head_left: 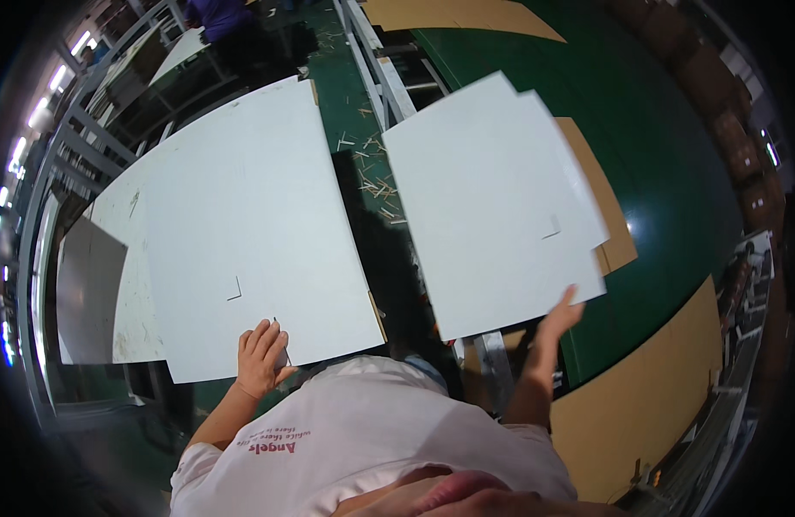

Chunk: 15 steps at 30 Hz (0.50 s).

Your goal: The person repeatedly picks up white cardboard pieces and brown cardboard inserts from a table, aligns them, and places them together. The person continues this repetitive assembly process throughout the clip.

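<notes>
A large white sheet (251, 189) lies on the left work table, with a small dark L-shaped mark on it. My left hand (261, 355) rests at that sheet's near edge, its fingers bent together over a slim dark-tipped tool whose kind I cannot make out. On the right, my right hand (561, 315) grips the near right corner of another white board (479, 207), thumb on top and the other fingers hidden underneath. This board bears a similar L-shaped mark and overlaps another white piece (578, 194) along its right side.
Brown cardboard (617, 246) shows beneath the right boards, over a green surface (673, 189). A larger brown sheet (647, 388) lies at the near right. Between the tables, scraps litter the green floor (333, 95). A person in purple (221, 17) is at the far left.
</notes>
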### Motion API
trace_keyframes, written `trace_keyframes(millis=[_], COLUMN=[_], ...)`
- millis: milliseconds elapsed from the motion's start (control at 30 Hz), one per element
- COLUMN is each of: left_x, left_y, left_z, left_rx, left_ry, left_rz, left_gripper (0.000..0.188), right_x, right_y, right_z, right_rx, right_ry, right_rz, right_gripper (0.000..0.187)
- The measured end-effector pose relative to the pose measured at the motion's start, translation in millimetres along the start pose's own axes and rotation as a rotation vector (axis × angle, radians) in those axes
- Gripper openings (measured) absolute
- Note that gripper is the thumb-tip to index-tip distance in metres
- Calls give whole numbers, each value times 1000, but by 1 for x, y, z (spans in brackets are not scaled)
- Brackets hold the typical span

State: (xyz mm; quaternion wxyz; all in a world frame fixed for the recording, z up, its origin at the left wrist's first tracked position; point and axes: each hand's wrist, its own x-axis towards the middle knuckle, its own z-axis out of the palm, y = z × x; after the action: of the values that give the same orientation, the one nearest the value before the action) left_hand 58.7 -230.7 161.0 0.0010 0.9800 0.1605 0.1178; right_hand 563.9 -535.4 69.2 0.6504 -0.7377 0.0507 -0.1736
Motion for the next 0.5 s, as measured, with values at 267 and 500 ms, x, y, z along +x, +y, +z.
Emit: trace_keyframes(millis=[267,500], left_x=[-9,-13], left_y=[0,-3], left_z=[-4,-1], left_rx=[-47,-120], left_ry=[13,18], left_rz=[-60,-77], left_gripper=[62,61], right_x=[2,-55], right_y=[31,-180], right_z=[144,173], right_rx=[754,733], right_ry=[-562,-849], right_rz=[884,642], right_gripper=[32,20])
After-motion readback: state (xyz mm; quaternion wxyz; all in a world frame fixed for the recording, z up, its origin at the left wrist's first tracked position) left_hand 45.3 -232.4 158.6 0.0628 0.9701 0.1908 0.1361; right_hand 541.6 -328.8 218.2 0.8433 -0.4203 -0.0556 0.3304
